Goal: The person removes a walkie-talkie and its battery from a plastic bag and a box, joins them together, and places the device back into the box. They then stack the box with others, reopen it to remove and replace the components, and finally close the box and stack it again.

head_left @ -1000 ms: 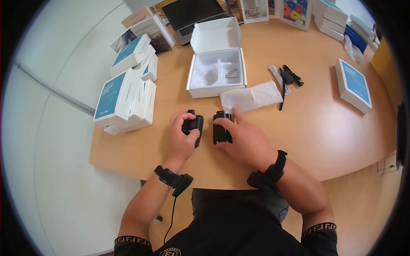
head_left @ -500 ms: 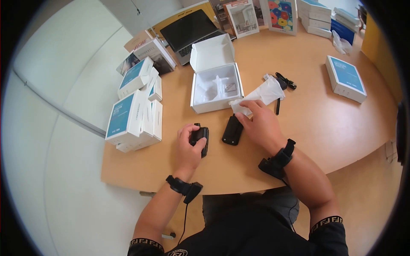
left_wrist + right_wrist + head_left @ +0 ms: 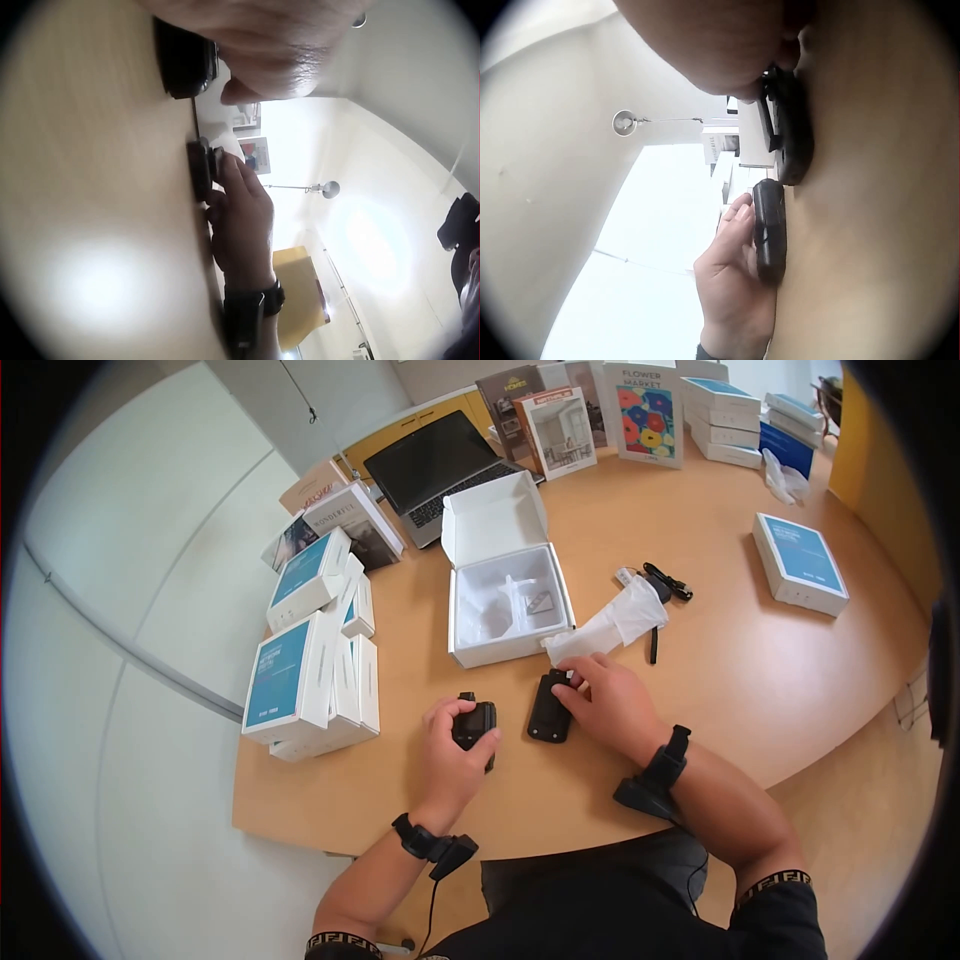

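My left hand (image 3: 460, 755) grips a small black boxy device (image 3: 473, 725) standing on the table, fingers on its far left side and thumb on its right. In the right wrist view, this device (image 3: 769, 232) shows its rounded edge. Just to the right lies a flat black device (image 3: 549, 707) with small round studs at its near end. My right hand (image 3: 615, 705) pinches a dark clip-like part at its far right corner. From the right wrist, a thin black flap (image 3: 767, 124) stands at an angle off the flat device (image 3: 795, 131); my fingertips are partly hidden there.
Beyond the hands stands an open white box (image 3: 510, 605) with a moulded insert. A white pouch (image 3: 615, 622) lies beside it, near a black cable (image 3: 668, 582). Blue-and-white boxes (image 3: 290, 675) are stacked at left; another box (image 3: 800, 565) lies at right. A laptop (image 3: 435, 470) stands behind.
My right hand has shifted from spanning the flat device to its far right corner, and that device has turned slightly. The white pouch has swung round. My left hand keeps its hold. The head view has tilted upward.
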A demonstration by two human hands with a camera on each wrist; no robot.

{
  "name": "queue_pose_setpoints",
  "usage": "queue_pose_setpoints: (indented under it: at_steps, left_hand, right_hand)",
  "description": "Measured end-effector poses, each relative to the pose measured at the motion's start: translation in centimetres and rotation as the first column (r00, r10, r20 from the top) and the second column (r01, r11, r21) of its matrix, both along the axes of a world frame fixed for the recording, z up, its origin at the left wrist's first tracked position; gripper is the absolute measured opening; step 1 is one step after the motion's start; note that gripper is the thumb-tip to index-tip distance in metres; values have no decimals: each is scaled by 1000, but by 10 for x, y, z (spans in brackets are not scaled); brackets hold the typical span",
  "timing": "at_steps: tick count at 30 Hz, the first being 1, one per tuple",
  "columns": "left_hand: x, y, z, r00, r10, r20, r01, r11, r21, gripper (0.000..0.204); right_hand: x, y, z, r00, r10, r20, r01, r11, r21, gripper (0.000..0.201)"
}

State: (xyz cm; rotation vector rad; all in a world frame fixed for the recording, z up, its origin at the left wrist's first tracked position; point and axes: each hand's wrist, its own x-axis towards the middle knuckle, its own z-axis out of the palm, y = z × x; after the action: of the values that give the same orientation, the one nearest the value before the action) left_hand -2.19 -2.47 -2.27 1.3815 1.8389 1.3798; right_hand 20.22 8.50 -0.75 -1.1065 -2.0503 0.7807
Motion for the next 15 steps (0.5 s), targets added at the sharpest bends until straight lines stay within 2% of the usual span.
queue_pose_setpoints:
  at_steps: [2, 5, 11, 15]
  left_hand:
    - [7, -1, 14, 967, -15, -256, -3, 997, -71, 50]
    - [10, 0, 18, 940, -34, -339, 3, 996, -92, 54]
    - [6, 5, 6, 937, -50, -346, 35, 998, -51, 60]
    - [8, 3, 12, 962, -40, -272, 13, 995, -101, 64]
  right_hand:
    - [-1, 1, -1, 1000, 16, -15, -16, 1000, -14, 30]
    - [-1, -4, -1, 998, 67, -17, -67, 998, -9, 30]
    - [-4, -7, -2, 992, 109, -66, -109, 994, 13, 32]
    - [-7, -12, -2, 978, 169, -127, -169, 986, 9, 44]
